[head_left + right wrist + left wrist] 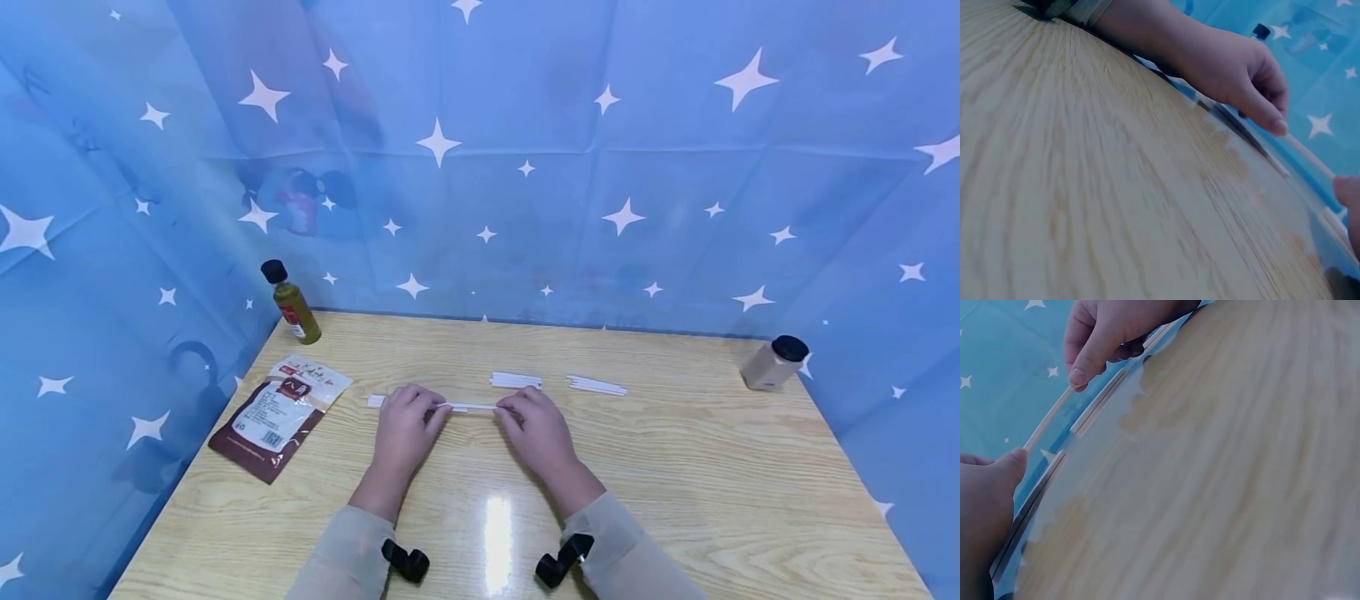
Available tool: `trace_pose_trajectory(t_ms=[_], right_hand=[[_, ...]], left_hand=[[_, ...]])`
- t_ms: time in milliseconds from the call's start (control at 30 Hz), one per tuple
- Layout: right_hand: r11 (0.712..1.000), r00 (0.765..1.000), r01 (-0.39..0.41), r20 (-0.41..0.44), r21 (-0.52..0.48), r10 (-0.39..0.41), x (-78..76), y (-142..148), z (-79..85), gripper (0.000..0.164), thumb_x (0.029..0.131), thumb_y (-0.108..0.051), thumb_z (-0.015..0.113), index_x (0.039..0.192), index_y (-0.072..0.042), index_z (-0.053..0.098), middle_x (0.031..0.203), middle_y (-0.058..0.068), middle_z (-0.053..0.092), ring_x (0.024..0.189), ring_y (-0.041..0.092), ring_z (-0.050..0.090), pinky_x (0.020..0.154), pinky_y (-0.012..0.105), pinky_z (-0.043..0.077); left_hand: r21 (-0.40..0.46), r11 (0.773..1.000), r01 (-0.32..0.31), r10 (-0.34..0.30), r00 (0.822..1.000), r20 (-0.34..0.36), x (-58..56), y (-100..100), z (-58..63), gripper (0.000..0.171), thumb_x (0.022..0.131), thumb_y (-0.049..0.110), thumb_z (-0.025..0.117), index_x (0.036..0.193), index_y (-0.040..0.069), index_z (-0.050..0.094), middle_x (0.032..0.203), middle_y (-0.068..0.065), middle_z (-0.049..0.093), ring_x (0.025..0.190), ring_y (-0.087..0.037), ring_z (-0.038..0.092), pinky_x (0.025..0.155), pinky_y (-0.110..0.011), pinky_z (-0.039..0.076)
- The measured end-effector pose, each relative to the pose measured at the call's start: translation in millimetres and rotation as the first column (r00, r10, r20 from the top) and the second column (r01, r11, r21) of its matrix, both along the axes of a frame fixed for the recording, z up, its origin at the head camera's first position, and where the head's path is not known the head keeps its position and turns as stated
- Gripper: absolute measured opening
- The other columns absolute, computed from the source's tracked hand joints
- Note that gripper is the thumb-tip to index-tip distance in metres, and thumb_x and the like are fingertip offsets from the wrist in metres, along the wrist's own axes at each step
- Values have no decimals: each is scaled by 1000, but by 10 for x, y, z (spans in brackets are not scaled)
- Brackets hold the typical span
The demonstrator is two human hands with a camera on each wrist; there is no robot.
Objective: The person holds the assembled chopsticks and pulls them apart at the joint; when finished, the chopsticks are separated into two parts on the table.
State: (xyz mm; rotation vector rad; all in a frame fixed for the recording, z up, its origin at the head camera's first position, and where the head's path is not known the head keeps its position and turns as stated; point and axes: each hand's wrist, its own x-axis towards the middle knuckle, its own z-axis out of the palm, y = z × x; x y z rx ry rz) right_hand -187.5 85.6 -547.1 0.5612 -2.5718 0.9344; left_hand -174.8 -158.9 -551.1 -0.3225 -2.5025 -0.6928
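Observation:
A thin white stick [474, 406] stretches between the two hands, lifted above the wooden table in the wrist views. My left hand [405, 427] pinches one end between thumb and fingers; my right hand [542, 435] pinches the other. Beneath and beside the left hand lies a row of similar white sticks [376, 401], partly hidden by that hand. Just behind the right hand, a second group of white sticks [516, 380] lies side by side. Further right is a third, smaller group [597, 385], slightly slanted.
A brown and white packet [277, 417] lies flat at the left. Behind it, near the table's back left corner, stands a black-capped bottle [294, 308] of greenish contents. A black-lidded jar [772, 364] stands at the back right. Blue star-patterned cloth [510, 200] hangs around the table.

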Motion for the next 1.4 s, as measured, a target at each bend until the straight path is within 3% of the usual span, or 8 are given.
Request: trace_pose_trajectory(t_ms=[267,467,1033,1400], right_hand=[[999,1000,21,-3,30,-21,30,129,16,4,98,-21,82,100,-18,82,95,-7,67,82,10,62,74,33,57],[1000,1000,18,0,-3,-18,25,176,29,5,99,-20,80,101,-16,82,98,-4,69,86,13,64,77,36,58],[999,999,27,-33,-41,-28,53,591,-14,8,100,-22,80,101,-14,82,96,-5,65,82,12,59,72,35,55],[994,999,45,-25,-98,-48,113,983,1,4,98,-15,81,102,-16,82,99,-6,68,79,7,58,69,29,54]], left_hand=[[-31,999,32,-33,999,-20,-25,100,-5,17,94,31,85,97,15,80,94,0,70,90,-24,66,87,-47,53],[-35,999,32,-33,999,-22,-45,160,-1,17,95,32,85,98,15,80,96,1,71,92,-24,68,87,-46,53],[-78,993,91,-89,996,19,-105,513,40,15,98,32,81,96,18,79,97,2,71,95,-21,68,90,-44,53],[-48,981,189,-188,982,19,-167,857,30,14,101,32,78,98,18,79,100,3,70,97,-20,67,89,-44,53]])
